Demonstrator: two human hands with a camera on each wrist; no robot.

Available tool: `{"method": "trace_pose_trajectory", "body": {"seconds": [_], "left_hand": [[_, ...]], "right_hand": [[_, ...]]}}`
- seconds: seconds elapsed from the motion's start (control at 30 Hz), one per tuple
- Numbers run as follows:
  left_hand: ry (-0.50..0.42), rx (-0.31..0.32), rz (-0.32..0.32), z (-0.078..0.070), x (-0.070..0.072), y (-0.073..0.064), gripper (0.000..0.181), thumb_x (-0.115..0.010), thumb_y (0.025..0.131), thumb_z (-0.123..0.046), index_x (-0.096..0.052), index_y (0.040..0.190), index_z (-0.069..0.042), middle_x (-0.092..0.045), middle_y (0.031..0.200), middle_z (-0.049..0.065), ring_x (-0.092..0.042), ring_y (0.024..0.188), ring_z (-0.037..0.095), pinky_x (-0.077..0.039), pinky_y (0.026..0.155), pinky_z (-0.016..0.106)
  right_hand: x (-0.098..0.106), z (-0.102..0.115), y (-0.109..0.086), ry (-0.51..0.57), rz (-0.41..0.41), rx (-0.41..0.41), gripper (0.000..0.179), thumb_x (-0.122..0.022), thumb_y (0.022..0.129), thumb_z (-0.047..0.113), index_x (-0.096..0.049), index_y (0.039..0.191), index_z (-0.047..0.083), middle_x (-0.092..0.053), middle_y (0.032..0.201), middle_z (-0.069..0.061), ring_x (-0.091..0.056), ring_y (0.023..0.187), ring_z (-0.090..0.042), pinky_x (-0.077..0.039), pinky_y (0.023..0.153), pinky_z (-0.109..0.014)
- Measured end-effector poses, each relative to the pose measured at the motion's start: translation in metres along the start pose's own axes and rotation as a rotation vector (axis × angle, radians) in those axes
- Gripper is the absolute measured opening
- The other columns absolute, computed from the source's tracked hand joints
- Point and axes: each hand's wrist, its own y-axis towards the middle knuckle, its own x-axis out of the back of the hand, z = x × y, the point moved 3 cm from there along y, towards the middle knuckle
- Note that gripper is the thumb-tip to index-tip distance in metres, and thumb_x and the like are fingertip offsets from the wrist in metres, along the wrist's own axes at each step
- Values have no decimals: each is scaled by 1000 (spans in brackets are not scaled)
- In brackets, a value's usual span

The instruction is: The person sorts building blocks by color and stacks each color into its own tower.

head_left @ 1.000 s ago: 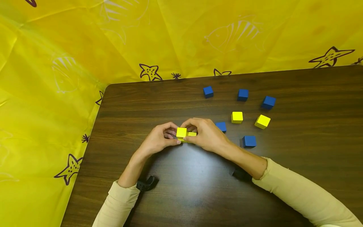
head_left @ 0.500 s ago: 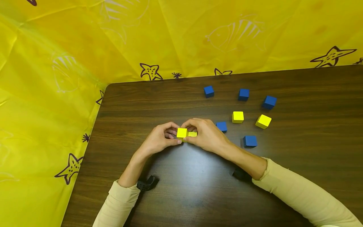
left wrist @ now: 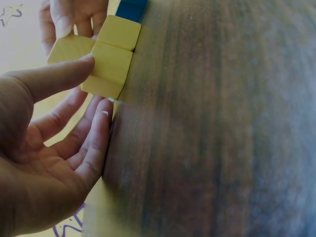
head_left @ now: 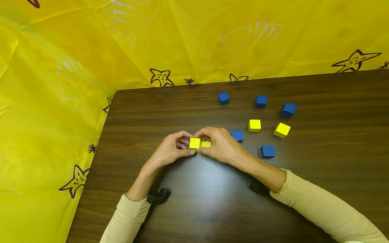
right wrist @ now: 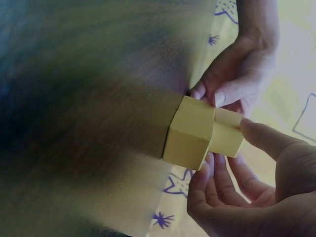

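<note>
Two yellow cubes stand side by side on the dark wooden table, the right one [head_left: 206, 144] partly behind my right fingers in the head view. A third yellow cube [head_left: 195, 143] is on top of the left one, and my right hand [head_left: 223, 145] pinches it between thumb and fingers. My left hand [head_left: 168, 150] curls round the lower left cube [left wrist: 109, 69], thumb on the near side and fingertips at its far side, low by the table. From the right wrist, the upper cube [right wrist: 228, 136] shows behind the lower right cube [right wrist: 190, 131].
Just right of my right hand lies a blue cube [head_left: 237, 136], with another blue cube [head_left: 268, 152] farther right. Two loose yellow cubes, one nearer [head_left: 254, 126] and one farther right [head_left: 282, 130], lie beyond. Several blue cubes line the back. A yellow patterned sheet [head_left: 194, 40] borders the table.
</note>
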Motion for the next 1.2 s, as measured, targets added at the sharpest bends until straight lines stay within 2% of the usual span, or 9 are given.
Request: {"method": "trace_pose_trajectory", "body": {"seconds": [0.8, 1.2], "left_hand": [[34, -27, 1, -4, -3, 0, 37, -84, 80, -8, -67, 113, -7, -68, 104, 10, -66, 93, 23, -55, 81, 35], [37, -22, -1, -4, 0, -2, 35, -84, 80, -11, -67, 110, -7, -69, 102, 10, -67, 91, 22, -56, 81, 36]], "right_hand": [[3, 2, -2, -23, 6, 5, 26, -81, 84, 15, -72, 109, 14, -71, 102, 4, -67, 91, -11, -54, 79, -30], [25, 6, -7, -8, -4, -21, 37, -81, 84, 12, -69, 119, 9, -70, 113, -3, -68, 98, -22, -56, 84, -35]]}}
